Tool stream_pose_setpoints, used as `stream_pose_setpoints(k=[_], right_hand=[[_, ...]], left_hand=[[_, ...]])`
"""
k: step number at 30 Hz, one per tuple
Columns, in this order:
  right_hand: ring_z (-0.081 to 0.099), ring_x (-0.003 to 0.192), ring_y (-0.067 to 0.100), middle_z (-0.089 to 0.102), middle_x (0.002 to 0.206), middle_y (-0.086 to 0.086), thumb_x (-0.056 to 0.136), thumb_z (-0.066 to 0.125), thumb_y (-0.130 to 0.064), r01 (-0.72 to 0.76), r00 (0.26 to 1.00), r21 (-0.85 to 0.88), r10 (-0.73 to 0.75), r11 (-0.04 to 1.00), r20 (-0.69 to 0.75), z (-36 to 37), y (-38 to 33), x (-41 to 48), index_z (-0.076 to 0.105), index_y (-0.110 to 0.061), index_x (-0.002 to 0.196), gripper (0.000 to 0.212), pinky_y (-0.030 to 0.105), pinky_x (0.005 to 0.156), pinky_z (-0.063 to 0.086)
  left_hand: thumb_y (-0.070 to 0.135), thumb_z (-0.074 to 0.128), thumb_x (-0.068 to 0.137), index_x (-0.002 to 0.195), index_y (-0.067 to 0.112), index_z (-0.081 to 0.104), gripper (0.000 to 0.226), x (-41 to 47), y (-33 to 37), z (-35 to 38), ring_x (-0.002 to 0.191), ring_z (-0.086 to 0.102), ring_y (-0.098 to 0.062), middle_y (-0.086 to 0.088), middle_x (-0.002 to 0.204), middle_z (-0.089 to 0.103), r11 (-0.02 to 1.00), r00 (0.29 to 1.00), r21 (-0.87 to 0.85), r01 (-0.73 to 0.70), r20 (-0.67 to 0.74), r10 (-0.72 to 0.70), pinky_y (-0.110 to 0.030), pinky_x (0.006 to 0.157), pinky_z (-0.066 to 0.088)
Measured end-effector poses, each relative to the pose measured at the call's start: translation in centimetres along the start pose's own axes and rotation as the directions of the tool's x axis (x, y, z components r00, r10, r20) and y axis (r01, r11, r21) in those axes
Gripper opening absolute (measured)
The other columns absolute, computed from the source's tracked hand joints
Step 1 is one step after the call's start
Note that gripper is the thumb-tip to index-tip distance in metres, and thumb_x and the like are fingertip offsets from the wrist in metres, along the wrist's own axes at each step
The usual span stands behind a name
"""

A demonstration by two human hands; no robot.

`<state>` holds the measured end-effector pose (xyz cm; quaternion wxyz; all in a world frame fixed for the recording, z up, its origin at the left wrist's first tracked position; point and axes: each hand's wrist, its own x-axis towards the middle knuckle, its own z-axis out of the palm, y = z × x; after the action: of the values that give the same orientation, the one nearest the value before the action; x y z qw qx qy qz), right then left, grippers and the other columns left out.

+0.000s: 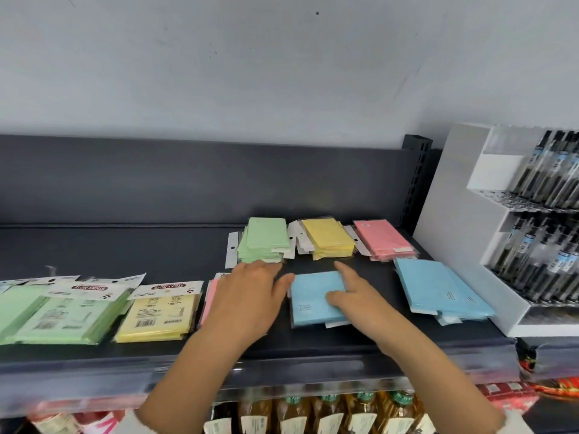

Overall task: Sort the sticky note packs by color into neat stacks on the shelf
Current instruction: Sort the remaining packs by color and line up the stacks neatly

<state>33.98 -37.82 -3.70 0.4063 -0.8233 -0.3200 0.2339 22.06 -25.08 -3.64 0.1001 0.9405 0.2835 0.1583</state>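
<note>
Pale grey wall (pixel 250 57) above, few dark specks and scuffs. Dark grey shelf (pixel 125 245) with upright back panel (pixel 188 183); slotted post (pixel 416 177) at right end. White tiered rack (pixel 445 214) of pens (pixel 548 170) just beside post. Below shelf: amber bottles (pixel 329 411), red packets (pixel 507 399). Light soft, even.

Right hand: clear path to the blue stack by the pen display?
Probably yes. The right hand holds a blue pack just left of the blue stack, with only bare shelf between them; the pen display stands beyond, not in the way.
</note>
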Motion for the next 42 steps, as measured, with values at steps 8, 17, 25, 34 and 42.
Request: stream_pose_setpoints(k=[8,17,25,34,42], right_hand=[[0.047,0.108,0.015,0.043,0.131,0.001,0.092,0.044,-0.022,-0.024,1.000,-0.099,0.024,0.995,-0.006,1.6,-1.3,0.5,0.022,-0.026,0.147,0.060,0.014,0.058,0.039],[0.046,0.098,0.011,0.047,0.131,-0.001,0.087,0.058,-0.020,0.028,0.999,-0.146,-0.034,0.989,-0.038,1.1,-2.0,0.0,0.028,-0.020,0.146,0.065,0.019,0.071,0.041],[0.039,0.130,0.016,0.034,0.149,-0.002,0.094,0.050,-0.028,0.074,0.997,-0.238,-0.074,0.969,0.009,0.8,-1.5,0.0,0.031,-0.021,0.147,0.056,0.024,0.097,0.035],[0.037,0.131,0.027,0.043,0.143,0.005,0.089,0.058,-0.037,0.026,0.900,-0.479,-0.229,0.877,-0.370,-8.1,2.1,-0.4,0.047,-0.017,0.137,0.054,0.035,0.108,0.027],[0.048,0.120,0.033,0.049,0.135,0.018,0.098,0.045,-0.023,-0.217,0.913,-0.382,0.048,0.898,-0.405,-10.6,5.8,-0.4,0.037,-0.003,0.137,0.045,0.037,0.097,0.041]], left_hand=[[0.042,0.025,0.100,0.120,0.032,0.057,0.039,0.0,-2.1,2.0,0.114,0.050,-0.009,0.015,0.125,0.055,0.996,1.000,0.093,-0.016,0.006,0.016,-0.030,0.100,0.031],[0.056,0.018,0.096,0.144,0.036,0.030,0.053,-0.1,-1.7,1.8,0.131,0.038,-0.011,0.014,0.144,0.041,0.994,0.997,0.103,-0.035,0.070,0.028,-0.034,0.108,0.025],[0.046,0.016,0.100,0.144,0.043,0.025,0.045,0.4,-1.2,1.5,0.136,0.028,-0.009,0.020,0.150,0.029,0.994,0.989,0.085,-0.068,0.140,0.056,-0.044,0.112,0.022],[0.036,0.035,0.099,0.135,0.023,0.050,0.041,0.6,3.3,0.7,0.129,0.045,-0.016,0.005,0.138,0.051,0.933,0.936,-0.113,-0.340,-0.135,0.325,-0.032,0.110,0.028],[0.033,0.042,0.099,0.144,0.021,0.033,0.047,2.4,12.4,2.9,0.133,0.039,-0.017,0.000,0.148,0.039,0.788,0.923,-0.614,-0.052,0.272,0.273,-0.025,0.102,0.031]])
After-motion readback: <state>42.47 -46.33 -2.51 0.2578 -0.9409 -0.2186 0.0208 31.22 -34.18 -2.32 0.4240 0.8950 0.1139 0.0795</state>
